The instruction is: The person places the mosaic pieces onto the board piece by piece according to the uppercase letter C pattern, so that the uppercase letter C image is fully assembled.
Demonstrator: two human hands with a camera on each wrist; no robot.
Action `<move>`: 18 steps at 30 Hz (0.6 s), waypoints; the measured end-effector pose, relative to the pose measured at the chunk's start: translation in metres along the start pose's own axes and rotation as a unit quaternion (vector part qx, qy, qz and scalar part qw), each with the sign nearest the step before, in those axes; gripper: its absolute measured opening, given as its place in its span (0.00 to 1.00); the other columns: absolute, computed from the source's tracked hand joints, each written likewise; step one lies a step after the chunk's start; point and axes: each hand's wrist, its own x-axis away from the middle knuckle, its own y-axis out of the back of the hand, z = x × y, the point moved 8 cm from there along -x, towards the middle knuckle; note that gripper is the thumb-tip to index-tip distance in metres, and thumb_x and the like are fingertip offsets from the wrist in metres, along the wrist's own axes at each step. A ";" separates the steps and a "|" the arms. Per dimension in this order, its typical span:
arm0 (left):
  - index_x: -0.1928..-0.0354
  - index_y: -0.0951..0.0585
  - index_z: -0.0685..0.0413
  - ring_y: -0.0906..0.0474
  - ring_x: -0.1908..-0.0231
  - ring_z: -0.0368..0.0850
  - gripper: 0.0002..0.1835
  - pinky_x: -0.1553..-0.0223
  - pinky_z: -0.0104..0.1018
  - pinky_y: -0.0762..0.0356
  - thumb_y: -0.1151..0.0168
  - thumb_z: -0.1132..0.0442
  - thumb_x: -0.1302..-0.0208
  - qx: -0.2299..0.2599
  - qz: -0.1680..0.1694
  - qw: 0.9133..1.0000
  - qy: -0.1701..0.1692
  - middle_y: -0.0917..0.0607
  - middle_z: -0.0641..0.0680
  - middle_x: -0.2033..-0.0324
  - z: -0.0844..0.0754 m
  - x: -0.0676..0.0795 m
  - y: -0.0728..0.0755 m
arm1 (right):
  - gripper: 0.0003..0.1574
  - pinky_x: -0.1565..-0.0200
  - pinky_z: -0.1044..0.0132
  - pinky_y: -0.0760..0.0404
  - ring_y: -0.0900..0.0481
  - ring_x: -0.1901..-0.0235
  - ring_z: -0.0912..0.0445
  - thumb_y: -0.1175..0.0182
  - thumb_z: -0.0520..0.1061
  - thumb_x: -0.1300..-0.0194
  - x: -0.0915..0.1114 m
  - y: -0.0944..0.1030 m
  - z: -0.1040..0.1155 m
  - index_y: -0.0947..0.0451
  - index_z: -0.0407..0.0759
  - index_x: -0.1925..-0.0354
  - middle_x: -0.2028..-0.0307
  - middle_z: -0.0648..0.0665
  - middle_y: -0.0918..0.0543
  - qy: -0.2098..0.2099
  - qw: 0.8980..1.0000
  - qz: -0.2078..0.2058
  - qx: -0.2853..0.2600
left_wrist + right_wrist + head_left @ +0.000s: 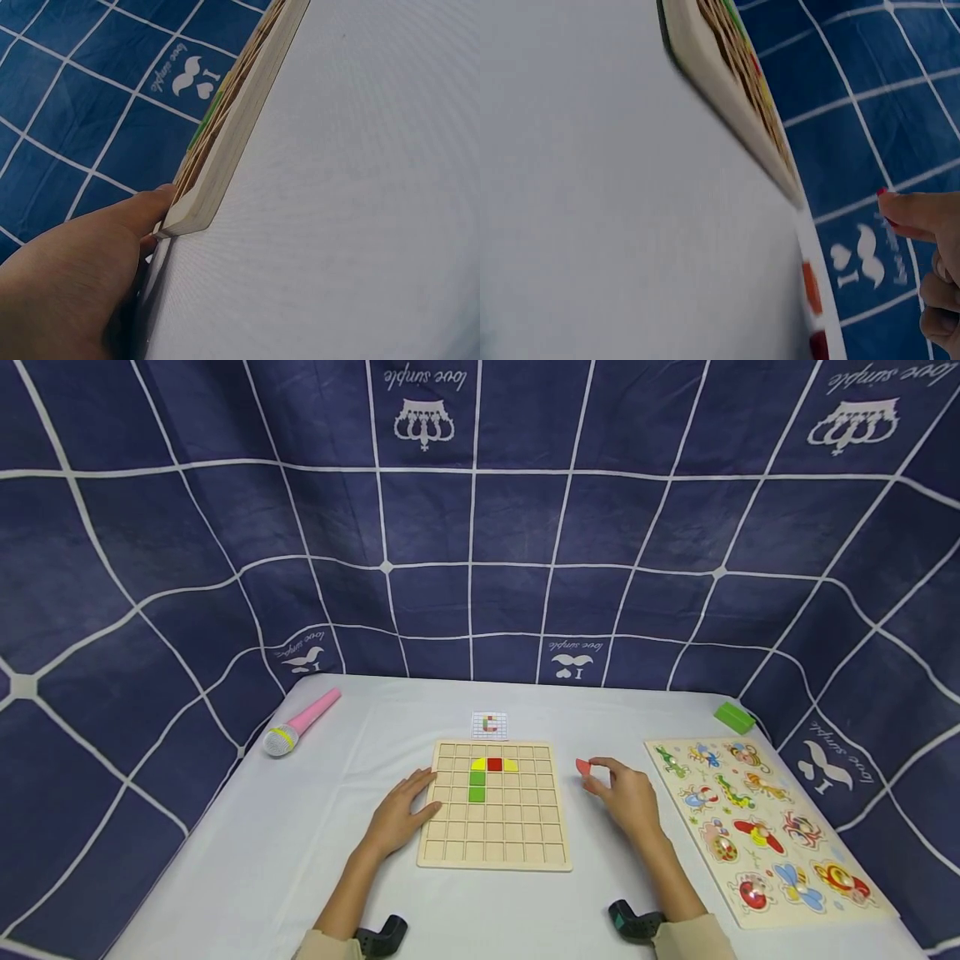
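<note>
A wooden grid board [517,831] lies on the table, with green squares [477,786], a red square [494,764] and yellow rounded-corner pieces [478,764] in its cells. My left hand [395,814] rests at the board's left edge, fingers fairly straight; in the left wrist view its thumb [157,202] touches the rim. Right of the board, my right hand [630,797] pinches a small red piece [582,767] between thumb and fingertip, above the table. In the right wrist view the fingers mostly cover this red piece [883,192].
A pattern card [489,725] lies behind the board. On the left is a pink microphone [307,717]; on the right, an insect puzzle board [738,868] and a green block [734,717]. The right wrist view shows an orange-red piece [811,287] and a dark red one [819,345].
</note>
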 end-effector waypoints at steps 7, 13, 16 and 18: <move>0.38 0.30 0.53 0.44 0.34 0.52 0.30 0.35 0.50 0.48 0.38 0.51 0.41 -0.002 0.000 1.000 0.002 0.33 0.53 0.36 0.001 0.001 0.000 | 0.18 0.88 0.70 0.48 0.47 0.89 0.63 0.30 0.49 0.48 -0.003 -0.020 0.043 0.17 0.43 0.59 0.90 0.56 0.42 0.042 0.999 0.016 -0.014; 0.38 0.30 0.54 0.43 0.34 0.53 0.30 0.34 0.50 0.48 0.38 0.51 0.41 0.001 0.001 1.000 -0.002 0.33 0.55 0.36 -0.001 0.002 0.001 | 0.18 0.88 0.72 0.50 0.52 0.88 0.65 0.32 0.50 0.47 0.004 -0.047 0.074 0.17 0.46 0.58 0.91 0.58 0.46 0.072 0.995 0.057 -0.030; 0.38 0.30 0.54 0.43 0.35 0.53 0.30 0.34 0.49 0.48 0.38 0.51 0.41 0.001 0.001 1.000 -0.003 0.33 0.55 0.36 -0.002 0.001 0.001 | 0.16 0.88 0.73 0.50 0.52 0.88 0.66 0.33 0.49 0.46 0.009 -0.059 0.089 0.17 0.48 0.58 0.92 0.59 0.47 0.091 0.992 0.075 -0.041; 0.38 0.30 0.53 0.43 0.35 0.52 0.30 0.34 0.49 0.48 0.38 0.51 0.40 -0.002 0.001 1.000 -0.003 0.33 0.55 0.36 -0.001 0.001 0.001 | 0.15 0.88 0.74 0.50 0.53 0.89 0.66 0.33 0.49 0.46 0.013 -0.067 0.097 0.17 0.48 0.58 0.92 0.60 0.47 0.100 0.990 0.091 -0.046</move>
